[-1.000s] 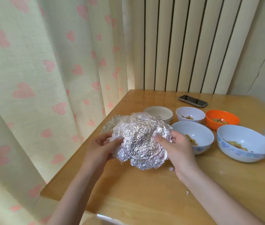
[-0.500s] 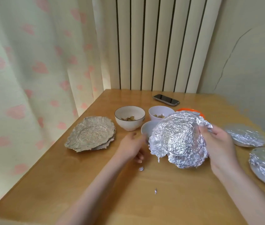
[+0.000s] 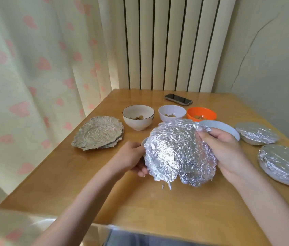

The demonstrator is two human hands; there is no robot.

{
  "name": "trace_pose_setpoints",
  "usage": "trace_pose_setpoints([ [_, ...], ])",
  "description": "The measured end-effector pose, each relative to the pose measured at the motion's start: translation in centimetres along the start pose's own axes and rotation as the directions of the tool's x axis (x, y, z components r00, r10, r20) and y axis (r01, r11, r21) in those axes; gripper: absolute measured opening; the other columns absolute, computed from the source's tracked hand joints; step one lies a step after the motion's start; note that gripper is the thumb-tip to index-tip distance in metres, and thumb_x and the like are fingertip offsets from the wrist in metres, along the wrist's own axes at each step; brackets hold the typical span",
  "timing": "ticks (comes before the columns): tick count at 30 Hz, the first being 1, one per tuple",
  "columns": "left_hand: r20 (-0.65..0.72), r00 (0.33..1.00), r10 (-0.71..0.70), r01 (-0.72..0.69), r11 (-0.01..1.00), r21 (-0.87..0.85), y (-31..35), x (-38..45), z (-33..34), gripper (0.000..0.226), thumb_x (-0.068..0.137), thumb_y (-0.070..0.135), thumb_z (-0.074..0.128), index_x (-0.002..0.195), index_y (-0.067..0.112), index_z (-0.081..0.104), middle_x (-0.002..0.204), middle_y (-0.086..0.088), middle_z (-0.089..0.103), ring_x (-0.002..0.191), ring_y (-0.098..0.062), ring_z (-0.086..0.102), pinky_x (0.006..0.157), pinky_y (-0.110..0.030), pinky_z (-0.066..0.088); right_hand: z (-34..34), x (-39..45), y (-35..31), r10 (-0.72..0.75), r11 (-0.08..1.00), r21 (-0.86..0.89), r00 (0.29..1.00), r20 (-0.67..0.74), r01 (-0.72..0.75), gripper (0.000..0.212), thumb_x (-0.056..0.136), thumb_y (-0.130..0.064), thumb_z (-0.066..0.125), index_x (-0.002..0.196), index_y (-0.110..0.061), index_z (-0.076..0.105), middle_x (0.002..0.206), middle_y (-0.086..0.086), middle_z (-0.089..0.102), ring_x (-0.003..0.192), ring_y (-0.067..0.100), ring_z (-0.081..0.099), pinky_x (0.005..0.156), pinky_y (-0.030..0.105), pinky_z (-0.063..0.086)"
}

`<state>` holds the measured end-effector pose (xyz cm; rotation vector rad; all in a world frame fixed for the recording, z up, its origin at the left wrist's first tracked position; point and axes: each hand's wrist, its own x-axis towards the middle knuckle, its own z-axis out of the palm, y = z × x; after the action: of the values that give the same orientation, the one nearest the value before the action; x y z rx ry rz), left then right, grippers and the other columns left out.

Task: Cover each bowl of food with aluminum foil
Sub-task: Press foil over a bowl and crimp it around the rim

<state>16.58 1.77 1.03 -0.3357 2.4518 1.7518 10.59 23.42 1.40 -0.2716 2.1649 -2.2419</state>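
Writing: no brand, label or lettering can be read on any item.
Foil sheet [image 3: 179,150]: crinkled silver aluminum foil, pre-moulded into a shallow dome with a ragged rim; held tilted above the near centre of the worktop [image 3: 157,206].
Right hand [image 3: 227,155]: grip grasping the foil sheet at its right edge, thumb on the upper side.
Left hand [image 3: 131,157]: at the foil sheet's left edge, fingers curled under it; whether this grip grasps the foil or the bowl rim [image 3: 142,143] behind it cannot be told.
Pale bowl [image 3: 221,128]: smooth, round, light blue-white; partly hidden behind the foil sheet.
Open bowls: far row, left to right, a white bowl with dark rim line [image 3: 138,117], a small white bowl [image 3: 172,112] and an orange bowl [image 3: 202,114], each holding brownish food.
Covered bowls: two foil-wrapped bowls at right, one farther [image 3: 257,133], one nearer [image 3: 285,164].
Foil stack [image 3: 98,133]: dull, flattened, embossed discs at left.
Phone [image 3: 178,99]: dark, flat, at the far edge.
Worktop: glossy light wood.
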Motion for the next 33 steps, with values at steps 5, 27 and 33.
trace_pose_setpoints([
  [5,0.056,0.998,-0.022,0.021,1.0,0.017,-0.9,-2.7,-0.9,0.031,0.1,0.005,0.034,0.103,-0.008,0.061,0.069,-0.021,0.064,0.043,-0.016,0.058,0.043,-0.024,0.051,2.7,-0.5,2.0,-0.114,0.947,-0.301,0.993,0.003,0.11,0.012,0.087,-0.02,0.067,0.077,-0.014,0.067,0.064,-0.009,0.063,0.065,0.007,0.052,0.056,0.016,0.037],
  [27,-0.296,0.784,0.545,-0.388,0.804,0.451,-1.8,-3.3,-0.7,0.068,0.087,0.07,0.042,0.136,0.023,0.048,0.126,0.009,0.048,0.123,-0.008,0.043,0.107,-0.024,0.031,3.2,0.7,0.8,-0.48,0.554,-0.7,0.86,0.173,0.45,0.015,0.091,-0.028,0.059,0.103,-0.026,0.069,0.096,-0.017,0.054,0.085,0.011,0.048,0.082,0.03,0.041],
  [33,0.22,0.883,0.415,-0.455,0.642,0.617,-1.4,-1.2,0.6,0.134,0.047,0.089,0.045,0.156,0.025,0.0,0.162,0.014,0.005,0.139,0.013,-0.009,0.119,-0.033,-0.016,4.7,0.0,2.2,-0.172,0.455,-0.732,0.857,0.486,0.506,0.048,0.093,-0.045,0.049,0.136,-0.023,0.049,0.14,-0.008,0.048,0.131,0.012,0.039,0.111,0.036,0.029],
])
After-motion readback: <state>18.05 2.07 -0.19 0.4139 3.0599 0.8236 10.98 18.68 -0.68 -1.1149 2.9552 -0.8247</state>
